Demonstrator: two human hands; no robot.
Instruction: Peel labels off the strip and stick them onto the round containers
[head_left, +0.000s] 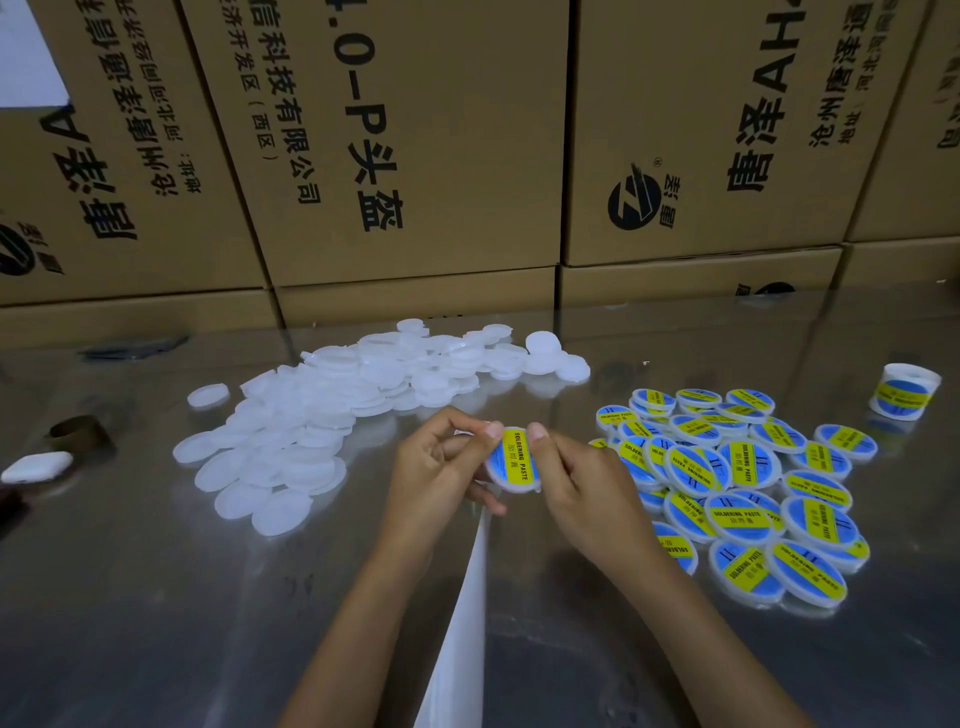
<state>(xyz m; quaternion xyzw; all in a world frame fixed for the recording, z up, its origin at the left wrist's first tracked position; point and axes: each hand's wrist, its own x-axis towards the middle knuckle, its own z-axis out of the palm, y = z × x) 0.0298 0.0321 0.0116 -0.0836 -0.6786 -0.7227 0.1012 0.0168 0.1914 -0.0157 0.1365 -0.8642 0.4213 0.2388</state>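
Head view showed the backing strip (457, 623) trailing down nearest the camera. Above it, left hand (441, 465) and right hand (571, 483) pinched one round container (514, 462) over the desk (156, 597), thumbs pressing its label — uneven pressure could leave it creased or crooked. Beyond lay unlabelled containers (311, 415) — labelled ones (743, 483) sat right.
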